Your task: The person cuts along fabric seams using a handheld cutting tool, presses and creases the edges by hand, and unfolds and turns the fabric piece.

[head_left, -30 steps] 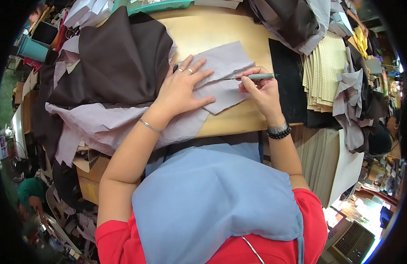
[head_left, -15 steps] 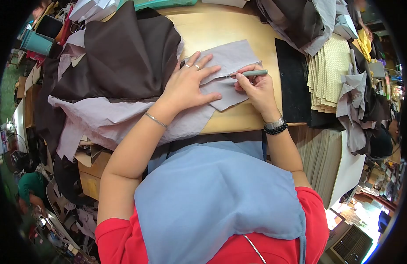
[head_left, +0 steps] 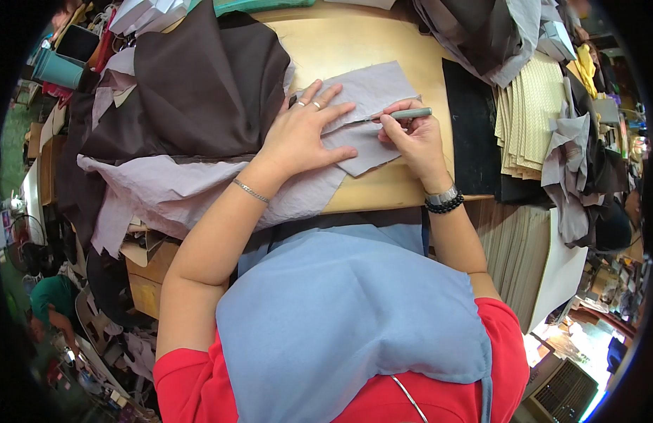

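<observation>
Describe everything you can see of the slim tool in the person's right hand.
The slim tool is pen-like: a smooth grey-green barrel with a rounded back end and a thin, darker front. Whether it is metal or plastic, I can't tell. It lies slanted, nearly level in the picture, gripped by the fingers of the right hand. Its front points left, over the pale lilac cloth; whether the tip touches is unclear.

I have room over the far tabletop [head_left: 340,46] past the grey fabric [head_left: 376,83], heaped dark cloth [head_left: 199,92] blocking left, stacked pale sheets [head_left: 529,120] right.
</observation>
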Demonstrator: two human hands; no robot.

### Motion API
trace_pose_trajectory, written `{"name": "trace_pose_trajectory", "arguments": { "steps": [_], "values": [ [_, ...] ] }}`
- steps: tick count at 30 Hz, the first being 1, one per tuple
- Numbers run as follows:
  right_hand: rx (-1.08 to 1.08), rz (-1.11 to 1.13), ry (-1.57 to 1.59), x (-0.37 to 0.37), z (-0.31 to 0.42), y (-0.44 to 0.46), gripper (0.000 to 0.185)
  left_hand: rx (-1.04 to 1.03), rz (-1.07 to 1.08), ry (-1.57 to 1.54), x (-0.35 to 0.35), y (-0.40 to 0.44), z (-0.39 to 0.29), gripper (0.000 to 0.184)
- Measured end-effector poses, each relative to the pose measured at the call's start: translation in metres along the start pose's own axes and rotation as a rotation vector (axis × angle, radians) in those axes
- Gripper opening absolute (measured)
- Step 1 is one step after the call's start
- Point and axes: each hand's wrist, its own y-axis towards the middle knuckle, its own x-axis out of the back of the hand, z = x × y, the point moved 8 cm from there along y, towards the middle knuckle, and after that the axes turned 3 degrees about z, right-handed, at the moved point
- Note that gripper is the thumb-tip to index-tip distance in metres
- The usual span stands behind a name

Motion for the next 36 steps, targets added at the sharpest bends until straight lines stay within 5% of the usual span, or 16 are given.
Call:
{"name": "trace_pose_trajectory", "arguments": {
  "steps": [16,25,28,36],
  "values": [
    [-0.199,0.140,0.099,-0.018,-0.016,0.005,0.015,0.002,0.024,-0.005,-0.002,0.002,0.002,0.078],
    [-0.339,0.347,0.511,-0.025,-0.006,-0.001,0.014,-0.011,0.032,0.025,-0.003,0.002,0.001,0.080],
    [-0.144,0.100,0.239,-0.012,-0.002,0.000,0.014,-0.014,0.028,0.017,-0.003,0.001,0.001,0.079],
    [-0.032,0.088,0.125,-0.018,-0.012,0.001,0.015,-0.012,0.024,-0.005,-0.004,0.002,0.002,0.079]
  ]
}}
